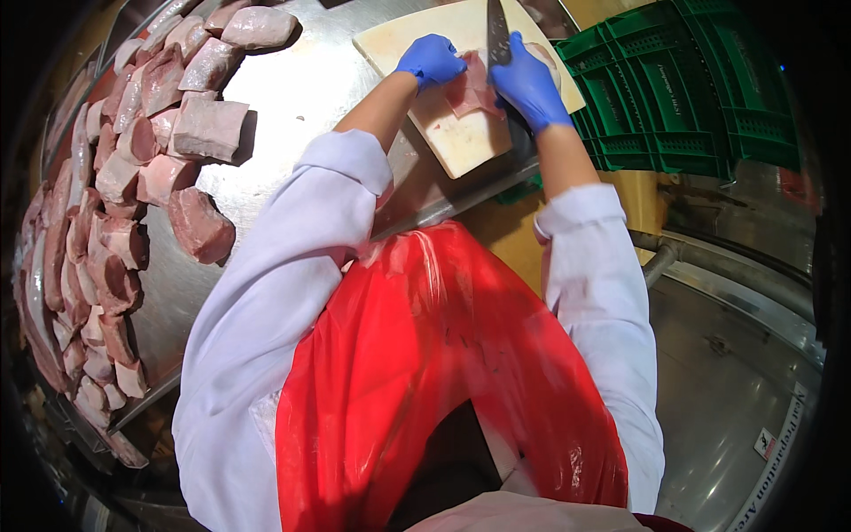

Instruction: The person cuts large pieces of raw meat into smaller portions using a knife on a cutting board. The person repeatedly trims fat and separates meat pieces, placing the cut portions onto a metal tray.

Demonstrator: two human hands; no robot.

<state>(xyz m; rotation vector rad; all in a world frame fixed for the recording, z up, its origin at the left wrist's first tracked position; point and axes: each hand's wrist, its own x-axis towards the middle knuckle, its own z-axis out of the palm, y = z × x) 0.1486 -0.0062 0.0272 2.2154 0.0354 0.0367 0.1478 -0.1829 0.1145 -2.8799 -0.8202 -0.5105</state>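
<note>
On a pale cutting board [474,151] lies a piece of pink raw meat [470,86]. My left hand [432,61], in a blue glove, is closed on the left edge of this meat. My right hand [530,86], gloved in blue too, grips a knife [497,31]; its handle is hidden in the fist. The blade points away from me, just right of the meat. Beside my right hand, partly covered by it, a pale piece [542,58] rests on the board; I cannot make out what it is.
Many cut chunks of raw meat [210,130] are heaped along the left of the steel table [292,115]. Green plastic crates [656,89] stand at the right, close to the board. A metal rail [660,263] and steel surface [709,355] lie at lower right.
</note>
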